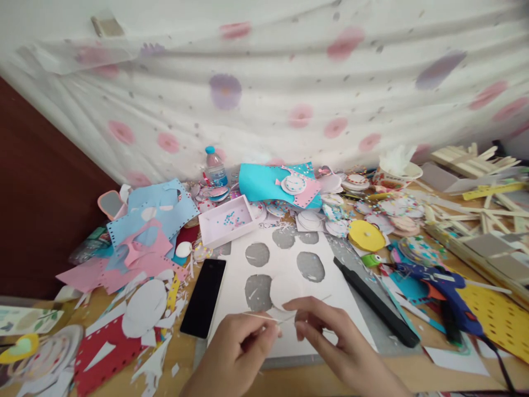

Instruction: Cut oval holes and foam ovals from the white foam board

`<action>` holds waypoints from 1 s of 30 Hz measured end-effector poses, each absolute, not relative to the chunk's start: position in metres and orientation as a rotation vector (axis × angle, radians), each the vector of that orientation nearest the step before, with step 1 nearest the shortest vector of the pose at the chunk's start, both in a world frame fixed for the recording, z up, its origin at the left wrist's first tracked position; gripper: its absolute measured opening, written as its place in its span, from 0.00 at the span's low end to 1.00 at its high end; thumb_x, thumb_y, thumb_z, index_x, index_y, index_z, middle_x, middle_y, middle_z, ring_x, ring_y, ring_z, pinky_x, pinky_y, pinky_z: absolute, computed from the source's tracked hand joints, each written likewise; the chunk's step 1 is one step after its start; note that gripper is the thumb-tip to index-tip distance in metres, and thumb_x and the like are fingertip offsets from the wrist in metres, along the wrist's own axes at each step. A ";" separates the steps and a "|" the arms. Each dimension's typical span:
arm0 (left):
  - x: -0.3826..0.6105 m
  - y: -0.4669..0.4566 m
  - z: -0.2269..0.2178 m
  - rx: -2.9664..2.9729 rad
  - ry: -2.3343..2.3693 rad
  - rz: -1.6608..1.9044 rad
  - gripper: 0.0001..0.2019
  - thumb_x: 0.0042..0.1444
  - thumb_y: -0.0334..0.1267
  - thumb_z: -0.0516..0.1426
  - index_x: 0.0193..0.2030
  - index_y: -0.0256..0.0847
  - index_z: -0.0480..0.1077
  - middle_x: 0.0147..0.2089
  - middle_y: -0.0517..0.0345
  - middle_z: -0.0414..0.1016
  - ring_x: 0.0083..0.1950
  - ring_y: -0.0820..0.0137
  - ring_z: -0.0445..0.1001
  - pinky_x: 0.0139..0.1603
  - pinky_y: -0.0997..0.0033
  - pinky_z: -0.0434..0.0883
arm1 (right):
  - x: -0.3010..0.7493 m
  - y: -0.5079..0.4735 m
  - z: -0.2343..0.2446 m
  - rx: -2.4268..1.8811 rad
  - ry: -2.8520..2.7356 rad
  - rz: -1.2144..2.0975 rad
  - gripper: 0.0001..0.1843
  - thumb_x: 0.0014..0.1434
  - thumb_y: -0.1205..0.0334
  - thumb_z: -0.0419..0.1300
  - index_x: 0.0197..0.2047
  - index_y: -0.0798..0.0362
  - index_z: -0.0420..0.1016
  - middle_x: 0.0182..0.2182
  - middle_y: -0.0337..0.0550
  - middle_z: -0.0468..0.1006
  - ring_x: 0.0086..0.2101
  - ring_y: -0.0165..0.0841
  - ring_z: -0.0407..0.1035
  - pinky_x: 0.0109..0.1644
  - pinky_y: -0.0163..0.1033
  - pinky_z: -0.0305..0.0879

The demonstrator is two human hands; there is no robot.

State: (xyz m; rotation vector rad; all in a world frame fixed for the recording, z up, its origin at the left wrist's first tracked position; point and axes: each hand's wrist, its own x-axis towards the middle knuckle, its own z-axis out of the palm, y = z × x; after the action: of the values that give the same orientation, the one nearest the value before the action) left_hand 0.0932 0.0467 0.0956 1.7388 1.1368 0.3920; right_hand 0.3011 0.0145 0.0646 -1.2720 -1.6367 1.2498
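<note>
Above the lower part of a white paper sheet (pixel 291 259) with several round holes cut out, both my hands hold a thin whitish strand (pixel 261 316), which looks like thread or a narrow strip. My left hand (pixel 239 347) pinches it between thumb and forefinger. My right hand (pixel 334 333) has curled fingers around another stretch of it, close to the left fingertips. A white paper disc (pixel 287 289) lies just beyond the fingers. Under the sheet is a grey cutting mat (pixel 367 275). Exactly how the strand runs between the fingers is blurred.
Left of the sheet lies a black phone (pixel 204 298). To the right are a black tool with a long handle (pixel 378 303) and a blue glue gun (pixel 446 281). Behind stand a shallow pink box (pixel 212 223) and a water bottle (pixel 215 168). Paper scraps surround everything.
</note>
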 end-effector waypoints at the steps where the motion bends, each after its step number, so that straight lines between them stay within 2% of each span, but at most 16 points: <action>1: 0.094 0.047 0.095 1.751 1.128 0.384 0.20 0.65 0.49 0.48 0.33 0.41 0.75 0.30 0.57 0.73 0.27 0.73 0.63 0.27 0.74 0.57 | 0.300 0.014 0.065 -1.258 -1.629 1.254 0.11 0.68 0.59 0.50 0.52 0.45 0.69 0.33 0.37 0.75 0.32 0.30 0.67 0.34 0.33 0.61; 4: 0.098 0.047 0.093 1.764 1.136 0.432 0.23 0.65 0.49 0.47 0.26 0.40 0.72 0.24 0.59 0.69 0.27 0.72 0.65 0.29 0.74 0.58 | 0.296 0.014 0.071 -1.234 -1.633 1.270 0.09 0.68 0.59 0.51 0.47 0.45 0.72 0.36 0.38 0.74 0.33 0.30 0.66 0.37 0.34 0.61; 8: 0.103 0.045 0.090 1.700 1.193 0.436 0.25 0.64 0.52 0.47 0.22 0.40 0.66 0.22 0.60 0.67 0.27 0.71 0.66 0.31 0.74 0.59 | 0.293 0.014 0.075 -1.205 -1.614 1.328 0.10 0.69 0.59 0.51 0.44 0.47 0.73 0.32 0.38 0.71 0.29 0.29 0.62 0.33 0.34 0.59; 18: 0.099 0.041 0.077 1.596 1.271 0.316 0.32 0.60 0.61 0.46 0.12 0.42 0.50 0.13 0.63 0.51 0.19 0.74 0.56 0.24 0.70 0.53 | 0.292 0.014 0.063 -1.249 -1.487 1.337 0.10 0.64 0.53 0.58 0.40 0.50 0.74 0.27 0.35 0.65 0.24 0.27 0.55 0.26 0.33 0.53; 21: 0.098 0.040 0.075 1.592 1.229 0.300 0.32 0.62 0.60 0.44 0.13 0.41 0.58 0.15 0.62 0.55 0.21 0.73 0.60 0.27 0.71 0.56 | 0.288 0.017 0.065 -1.247 -1.536 1.318 0.09 0.64 0.55 0.58 0.38 0.50 0.76 0.26 0.35 0.64 0.24 0.28 0.56 0.26 0.33 0.52; 24: 0.099 0.039 0.076 1.529 1.201 0.390 0.26 0.62 0.56 0.47 0.24 0.39 0.70 0.21 0.62 0.61 0.25 0.72 0.63 0.28 0.73 0.58 | 0.284 0.019 0.065 -1.245 -1.562 1.303 0.10 0.65 0.56 0.57 0.37 0.50 0.76 0.27 0.36 0.66 0.25 0.28 0.57 0.27 0.33 0.53; 27: 0.102 0.040 0.076 1.398 1.168 0.526 0.20 0.61 0.55 0.51 0.33 0.39 0.71 0.24 0.62 0.63 0.26 0.73 0.62 0.27 0.75 0.59 | 0.279 0.020 0.064 -1.255 -1.539 1.305 0.10 0.64 0.55 0.57 0.37 0.51 0.76 0.27 0.36 0.66 0.24 0.27 0.56 0.26 0.33 0.52; 30: 0.102 0.040 0.074 1.348 1.179 0.604 0.20 0.59 0.54 0.54 0.30 0.39 0.71 0.23 0.63 0.62 0.25 0.74 0.60 0.26 0.76 0.59 | 0.277 0.021 0.062 -1.284 -1.487 1.318 0.11 0.63 0.54 0.57 0.38 0.51 0.76 0.25 0.34 0.64 0.22 0.26 0.54 0.24 0.33 0.50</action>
State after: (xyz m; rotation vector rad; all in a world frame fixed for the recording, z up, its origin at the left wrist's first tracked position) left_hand 0.1024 0.0404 0.0739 1.3479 1.1786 0.6039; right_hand 0.2771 0.0205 0.0624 -1.2844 -1.4868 1.3182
